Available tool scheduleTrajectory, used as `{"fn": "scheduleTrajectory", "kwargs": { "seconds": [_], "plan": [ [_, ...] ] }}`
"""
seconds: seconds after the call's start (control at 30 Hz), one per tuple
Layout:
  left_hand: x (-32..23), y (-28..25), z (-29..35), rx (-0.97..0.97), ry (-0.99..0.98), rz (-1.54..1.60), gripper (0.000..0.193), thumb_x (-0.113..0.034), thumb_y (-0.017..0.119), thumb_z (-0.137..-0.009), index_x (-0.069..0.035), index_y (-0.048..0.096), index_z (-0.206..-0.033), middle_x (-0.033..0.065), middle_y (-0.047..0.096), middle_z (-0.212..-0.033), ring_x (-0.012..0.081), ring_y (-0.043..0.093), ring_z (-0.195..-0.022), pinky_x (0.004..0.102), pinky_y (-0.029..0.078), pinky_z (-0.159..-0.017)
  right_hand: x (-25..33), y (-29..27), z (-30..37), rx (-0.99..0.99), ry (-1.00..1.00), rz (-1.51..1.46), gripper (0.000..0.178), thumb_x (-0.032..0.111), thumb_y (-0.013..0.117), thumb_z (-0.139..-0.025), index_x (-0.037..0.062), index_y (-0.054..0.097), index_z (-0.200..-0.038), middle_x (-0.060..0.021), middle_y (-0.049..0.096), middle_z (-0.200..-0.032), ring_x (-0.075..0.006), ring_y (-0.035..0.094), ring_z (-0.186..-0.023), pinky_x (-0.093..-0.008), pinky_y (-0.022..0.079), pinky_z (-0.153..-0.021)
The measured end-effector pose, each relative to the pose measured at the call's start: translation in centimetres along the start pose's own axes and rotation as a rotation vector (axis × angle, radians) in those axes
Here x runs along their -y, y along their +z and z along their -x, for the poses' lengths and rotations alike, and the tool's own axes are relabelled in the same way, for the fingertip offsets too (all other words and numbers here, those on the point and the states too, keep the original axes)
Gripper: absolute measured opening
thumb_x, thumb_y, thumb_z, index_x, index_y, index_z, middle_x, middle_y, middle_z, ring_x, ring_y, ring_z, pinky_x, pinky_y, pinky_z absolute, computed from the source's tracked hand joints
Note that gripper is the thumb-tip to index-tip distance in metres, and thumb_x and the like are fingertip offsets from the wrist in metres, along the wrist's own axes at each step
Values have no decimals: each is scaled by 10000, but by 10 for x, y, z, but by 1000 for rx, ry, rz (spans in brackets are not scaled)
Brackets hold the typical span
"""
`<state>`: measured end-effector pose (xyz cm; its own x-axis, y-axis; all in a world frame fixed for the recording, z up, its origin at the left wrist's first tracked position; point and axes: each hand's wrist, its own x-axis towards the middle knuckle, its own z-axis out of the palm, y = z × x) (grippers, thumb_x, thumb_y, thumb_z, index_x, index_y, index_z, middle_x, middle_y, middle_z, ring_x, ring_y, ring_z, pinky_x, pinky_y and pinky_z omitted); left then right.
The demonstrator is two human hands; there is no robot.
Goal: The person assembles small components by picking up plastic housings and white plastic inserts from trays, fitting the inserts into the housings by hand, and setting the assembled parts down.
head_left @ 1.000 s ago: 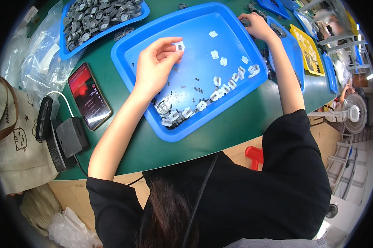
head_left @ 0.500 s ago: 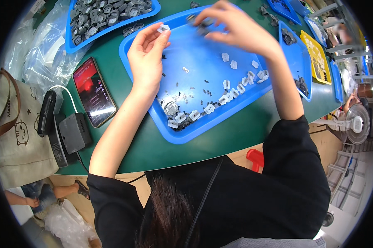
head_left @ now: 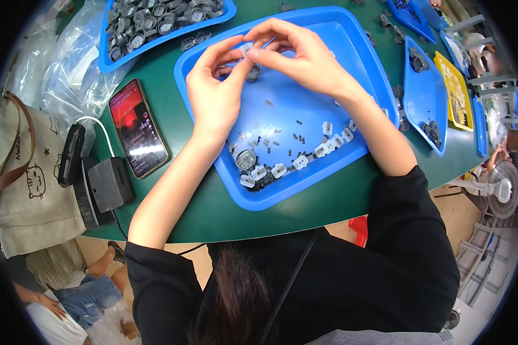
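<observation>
Both hands meet above the far half of the big blue tray [head_left: 351, 155]. Her left hand [head_left: 216, 95] has its fingers curled in, thumb and forefinger pinched on a small white plastic piece [head_left: 244, 50]; the right hand [head_left: 302, 54] closes on the same piece from the other side, fingertips touching the left ones. A small grey round part [head_left: 252, 73] shows just under the fingers; I cannot tell whether either hand holds it. Half a second ago the hands were apart, the left lifted at the tray's left rim and the right reaching further back; now they have come together over the tray.

Going left to right: a beige cloth bag [head_left: 26, 190] with a brown strap and a little cartoon face sits at the table's left edge. Beside it lie a black charger block [head_left: 106, 184] and a white cable. Clear plastic bags [head_left: 58, 75] are bunched behind them. A phone [head_left: 138, 129] with a lit reddish screen lies flat on the green table [head_left: 172, 213], just left of the big tray. Behind it, a second blue tray [head_left: 106, 60] is heaped with grey round parts. Along the big tray's near edge runs a row of white clips [head_left: 299, 161] among dark bits. Further right stand more blue trays [head_left: 422, 92] and a yellow tray [head_left: 457, 92].
</observation>
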<state>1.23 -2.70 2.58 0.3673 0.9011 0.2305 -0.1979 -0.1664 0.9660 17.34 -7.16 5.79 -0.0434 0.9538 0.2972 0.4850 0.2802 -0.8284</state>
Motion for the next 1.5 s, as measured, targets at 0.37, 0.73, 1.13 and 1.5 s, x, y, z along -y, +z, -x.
{"fn": "scheduleTrajectory", "kwargs": {
  "seconds": [0.37,0.73,1.13,1.5],
  "plan": [
    [-14,-6,0,187,384,-1131,423,-282,757,-669,-101,605,-1021,38,597,-902,247,518,-917,381,369,-844,-11,-4,-1,-42,179,-175,197,121,623,-861,12,643,-1024,-66,654,-975,-125,624,-889,-250,498,-825],
    [-12,-8,-5,147,203,-493,384,48,640,-748,-54,555,-1109,84,598,-1063,175,618,-958,283,528,-830,-10,-3,-1,-112,-39,-69,155,130,668,-789,45,684,-917,-53,678,-891,-136,645,-865,-274,507,-794],
    [-4,-10,-6,188,318,-460,323,-8,675,-736,-35,612,-1051,108,548,-1012,190,645,-881,283,555,-776,2,2,1,-86,56,124,206,192,713,-768,23,672,-877,-75,668,-818,-125,646,-774,-262,518,-746],
    [-11,-14,-9,196,-82,-229,491,-66,725,-729,37,509,-1158,154,617,-1015,146,655,-764,246,538,-694,5,6,3,-79,47,-44,186,162,694,-802,17,647,-909,-56,663,-876,-122,638,-852,-263,507,-807]
  ]
}}
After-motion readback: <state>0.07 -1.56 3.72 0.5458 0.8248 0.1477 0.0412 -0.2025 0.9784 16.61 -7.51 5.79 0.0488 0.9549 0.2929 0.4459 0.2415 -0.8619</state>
